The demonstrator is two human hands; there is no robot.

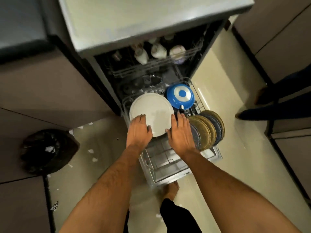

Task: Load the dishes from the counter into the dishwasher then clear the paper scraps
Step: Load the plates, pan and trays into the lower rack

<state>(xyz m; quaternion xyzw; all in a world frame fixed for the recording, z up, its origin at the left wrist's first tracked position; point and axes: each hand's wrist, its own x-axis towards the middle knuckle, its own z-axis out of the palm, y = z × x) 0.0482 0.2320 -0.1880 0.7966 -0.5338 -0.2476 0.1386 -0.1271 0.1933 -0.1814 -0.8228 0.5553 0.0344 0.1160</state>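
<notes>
A large white plate (151, 111) hangs over the left side of the pulled-out lower dishwasher rack (168, 162). My left hand (138, 130) grips its left rim with the thumb on top. My right hand (179, 132) holds its right rim with the fingers laid along the edge. To the right, several dark blue and olive plates (208, 128) stand on edge in the rack. A blue pan (180, 96) lies upside down at the rack's back. White cups (157, 51) sit in the upper rack. Paper scraps (91, 155) lie on the floor at left.
A bin lined with a black bag (48, 150) stands on the floor at left. Cabinets flank both sides. Another person's legs (272, 108) stand at the right. My bare foot (171, 190) is by the open dishwasher door.
</notes>
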